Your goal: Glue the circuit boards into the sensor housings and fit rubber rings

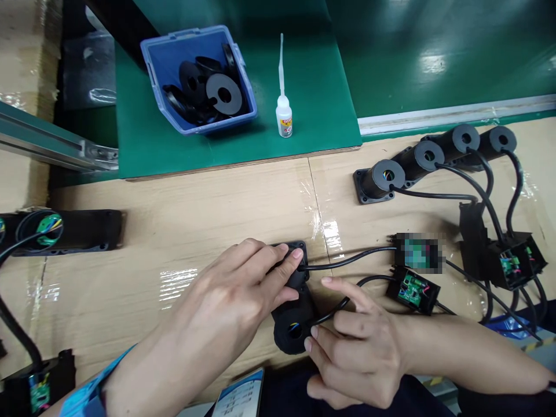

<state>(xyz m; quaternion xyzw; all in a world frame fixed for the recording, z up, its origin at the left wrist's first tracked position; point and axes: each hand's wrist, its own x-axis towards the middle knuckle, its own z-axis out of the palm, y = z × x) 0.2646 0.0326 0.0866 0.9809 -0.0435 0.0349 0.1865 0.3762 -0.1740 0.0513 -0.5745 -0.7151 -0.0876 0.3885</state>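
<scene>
My left hand [243, 289] is bent over the top end of a black cylindrical housing, its fingers closed on it and hiding most of it. A black cable [347, 260] runs from there to a small circuit box. Just in front lies a second black cylindrical housing [289, 339], colored wires showing in its round opening. My right hand [360, 347] is beside that second housing, fingertips at its rim and close to its cable. One finger stretches out and the others are loosely bent, with nothing visibly gripped. An open black circuit box [412, 291] with a green board lies to the right.
A blue bin [200, 35] of black rings and discs stands on the green board [243, 147], beside a white glue bottle [284, 119]. Several capped housings [377, 182] stand back right, cabled to open boxes [512, 263]. More housings [87, 229] lie left. A phone-like card [238, 394] is at the front edge.
</scene>
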